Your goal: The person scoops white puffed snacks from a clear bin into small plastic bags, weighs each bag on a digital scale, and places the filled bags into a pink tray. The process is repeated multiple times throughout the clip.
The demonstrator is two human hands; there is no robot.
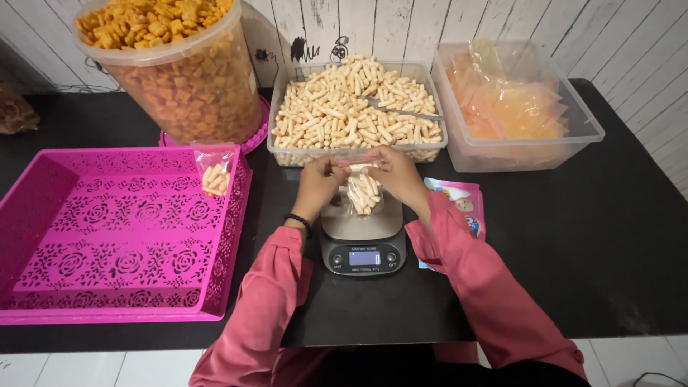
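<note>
Sleeves, hands, scale: small bag held over the pan, dark surface (609,236).

Left to right: pink tray (43,236) with one filled bag (215,172) propped at its right wall; tub (179,72) of orange snacks; left hand (319,183) and right hand (398,175), each grip pinched shut on the top edge of the bag (364,193) of pale sticks above the scale (362,247); bin (287,147) of sticks with scoop (401,111); box (588,132) of empty bags. Risk: a loosened pinch would tip the bag, spilling sticks over the scale.
</note>
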